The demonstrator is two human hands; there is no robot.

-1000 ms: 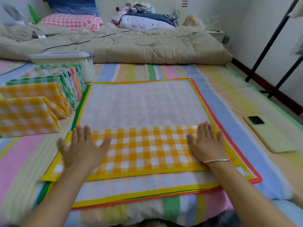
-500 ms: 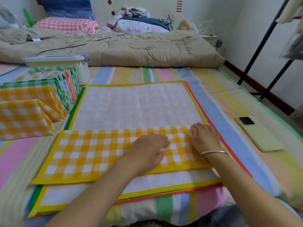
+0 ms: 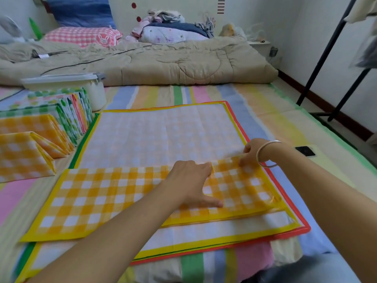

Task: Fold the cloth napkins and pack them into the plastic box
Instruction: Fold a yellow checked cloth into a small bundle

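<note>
From my remote seat I see a yellow-and-white checked cloth napkin (image 3: 114, 199) with a yellow border. It is folded into a long band and lies across the near part of a stack of flat, pale checked napkins (image 3: 163, 135) with yellow, green and red edges. The stack rests on a pastel striped bedsheet (image 3: 255, 94).

The left hand (image 3: 189, 180) reaches across the band and rests on it right of the middle. Its fingers lie close together toward the far edge, and the thumb (image 3: 212, 204) stretches out sideways along the near part of the cloth. I cannot tell whether the fingertips grip the far edge or only press on it.

The right hand (image 3: 253, 153), with a silver bangle (image 3: 267, 154) on the wrist, sits at the band's far right corner. Its fingers are curled and pinch the cloth there, and the fabric beside them looks slightly raised and rippled.

To the left, a row of folded checked napkins (image 3: 24, 158) in orange, green and red lies on the sheet beside the stack. Behind the row stands a white plastic box with a lid (image 3: 93, 92), just touching the farthest ones.

A dark phone (image 3: 305, 151) lies on the sheet beyond the right wrist. A beige quilt (image 3: 163, 62) runs across the far side, with a pink checked pillow (image 3: 81, 35) behind it.
</note>
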